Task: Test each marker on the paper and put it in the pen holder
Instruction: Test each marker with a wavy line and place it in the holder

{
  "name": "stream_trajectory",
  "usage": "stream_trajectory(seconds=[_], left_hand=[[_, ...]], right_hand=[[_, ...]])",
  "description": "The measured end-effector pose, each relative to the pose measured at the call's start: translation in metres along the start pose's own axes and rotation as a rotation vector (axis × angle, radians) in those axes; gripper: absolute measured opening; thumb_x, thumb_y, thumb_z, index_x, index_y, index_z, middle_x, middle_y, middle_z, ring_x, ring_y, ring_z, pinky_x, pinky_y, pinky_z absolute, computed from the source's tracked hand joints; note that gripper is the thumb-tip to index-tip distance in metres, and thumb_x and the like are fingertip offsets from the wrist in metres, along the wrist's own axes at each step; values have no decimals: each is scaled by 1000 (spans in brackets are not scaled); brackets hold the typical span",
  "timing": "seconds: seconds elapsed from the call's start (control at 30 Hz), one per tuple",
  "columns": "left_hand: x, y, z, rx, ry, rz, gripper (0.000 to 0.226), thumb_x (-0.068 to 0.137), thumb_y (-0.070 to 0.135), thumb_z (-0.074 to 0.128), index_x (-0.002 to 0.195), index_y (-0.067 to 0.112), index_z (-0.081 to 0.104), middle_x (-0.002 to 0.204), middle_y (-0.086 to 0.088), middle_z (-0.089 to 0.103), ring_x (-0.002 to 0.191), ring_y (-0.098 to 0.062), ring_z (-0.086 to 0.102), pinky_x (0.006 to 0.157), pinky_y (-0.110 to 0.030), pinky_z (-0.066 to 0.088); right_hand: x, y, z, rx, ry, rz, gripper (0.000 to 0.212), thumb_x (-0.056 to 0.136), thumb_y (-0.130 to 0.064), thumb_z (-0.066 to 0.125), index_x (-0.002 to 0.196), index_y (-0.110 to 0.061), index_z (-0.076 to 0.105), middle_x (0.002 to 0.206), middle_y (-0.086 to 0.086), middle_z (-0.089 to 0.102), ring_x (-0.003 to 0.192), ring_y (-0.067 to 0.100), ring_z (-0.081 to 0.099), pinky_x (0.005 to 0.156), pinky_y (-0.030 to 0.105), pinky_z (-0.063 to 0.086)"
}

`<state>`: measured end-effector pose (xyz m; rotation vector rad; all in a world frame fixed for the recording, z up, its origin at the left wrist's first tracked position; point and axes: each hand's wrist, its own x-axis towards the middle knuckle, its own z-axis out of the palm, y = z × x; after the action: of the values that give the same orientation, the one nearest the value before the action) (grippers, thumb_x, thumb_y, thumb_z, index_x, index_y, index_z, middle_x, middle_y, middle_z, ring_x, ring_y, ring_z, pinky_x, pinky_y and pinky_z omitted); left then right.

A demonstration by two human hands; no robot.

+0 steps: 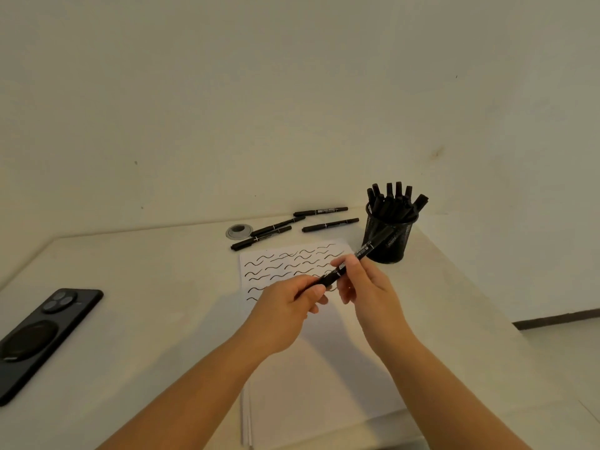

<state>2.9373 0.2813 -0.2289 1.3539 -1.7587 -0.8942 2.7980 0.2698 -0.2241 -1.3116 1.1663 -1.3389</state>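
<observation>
Both your hands, left [293,298] and right [360,280], pinch one marker [363,253] just beside the holder [388,237]. It's light, stiff and slick, so grip mid-barrel

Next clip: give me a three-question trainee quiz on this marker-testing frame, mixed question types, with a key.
1. True or false: the pen holder already has markers standing in it.
2. How many loose markers lie on the table beyond the paper?
A) two B) four C) six
3. Fill in: the marker in the hands is held by ____ hand(s).

Key:
1. True; it is packed with black markers.
2. B; four lie near the round grommet.
3. Both; the left hand grips the near end, and the right hand pinches the barrel further up.
</observation>
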Motion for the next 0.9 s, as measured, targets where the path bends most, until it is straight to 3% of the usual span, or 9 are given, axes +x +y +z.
stream_trajectory(seconds=[0.17, 0.27, 0.33, 0.37, 0.47, 0.6, 0.67, 0.77, 0.9], left_hand=[[-5, 5, 7, 166, 81, 55, 22, 91, 31, 49, 74, 40, 59, 59, 17, 57, 57, 3, 54, 55, -9, 40], [-9, -4, 6, 380, 162, 122, 18, 90, 33, 51, 79, 26, 62, 61, 10, 56, 60, -11, 53, 58, -28, 44], [-12, -18, -2, 430, 181, 75, 19, 91, 32, 50, 83, 21, 63, 68, 7, 61, 65, -18, 58, 63, -35, 48], [-12, -26, -9, 416, 183, 31, 19, 91, 32, 50, 83, 22, 63, 70, 6, 63, 67, -18, 60, 65, -36, 49], [-7, -41, -18, 399, 163, -13, 17, 92, 34, 49, 82, 28, 61, 74, 6, 66, 71, -18, 61, 65, -36, 48], [-1, -45, -13, 474, 149, 54, 21, 93, 37, 44, 100, 27, 60, 74, 6, 56, 69, -14, 51, 57, -25, 37], [-3, -49, -12, 481, 150, 66, 22, 93, 36, 44, 105, 27, 60, 73, 9, 50, 73, -12, 47, 60, -24, 34], [-6, -53, -14, 451, 143, 77, 22, 93, 34, 45, 106, 27, 60, 80, 4, 56, 77, -12, 48, 65, -25, 37], [-6, -55, -15, 420, 140, 67, 20, 93, 34, 45, 103, 28, 61, 76, 9, 54, 76, -10, 48, 63, -22, 37]], right_hand=[[-1, 7, 2, -111, 11, 6, 30, 93, -28, 44, 70, -21, 61, 44, -12, 46, 44, 2, 40, 45, 15, 35], [15, 11, -15, 19, 293, 187, 32, 92, -29, 41, 67, -18, 56, 49, -3, 43, 47, 13, 39, 48, 26, 32], [27, 12, -44, 18, 491, 159, 30, 92, -32, 41, 68, -21, 57, 56, 0, 44, 53, 17, 39, 52, 30, 32], [30, 14, -56, -51, 509, 98, 29, 91, -34, 42, 70, -23, 57, 58, -3, 45, 55, 15, 40, 53, 29, 33], [34, 26, -64, -272, 384, -15, 21, 88, -33, 51, 70, -25, 59, 56, -8, 52, 51, 7, 45, 53, 25, 35], [44, 33, -52, -278, 240, -35, 13, 84, -21, 57, 72, -25, 57, 57, -5, 57, 52, 3, 54, 59, 27, 47], [46, 41, -48, -258, 196, -32, 12, 84, -18, 55, 75, -25, 57, 61, -3, 60, 59, 6, 58, 66, 32, 49], [45, 52, -48, -254, 208, -28, 14, 85, -17, 54, 75, -26, 56, 64, 0, 61, 66, 17, 60, 69, 38, 48], [46, 55, -53, -299, 158, -71, 15, 84, -18, 54, 74, -29, 56, 63, -1, 63, 63, 9, 59, 64, 27, 45]])
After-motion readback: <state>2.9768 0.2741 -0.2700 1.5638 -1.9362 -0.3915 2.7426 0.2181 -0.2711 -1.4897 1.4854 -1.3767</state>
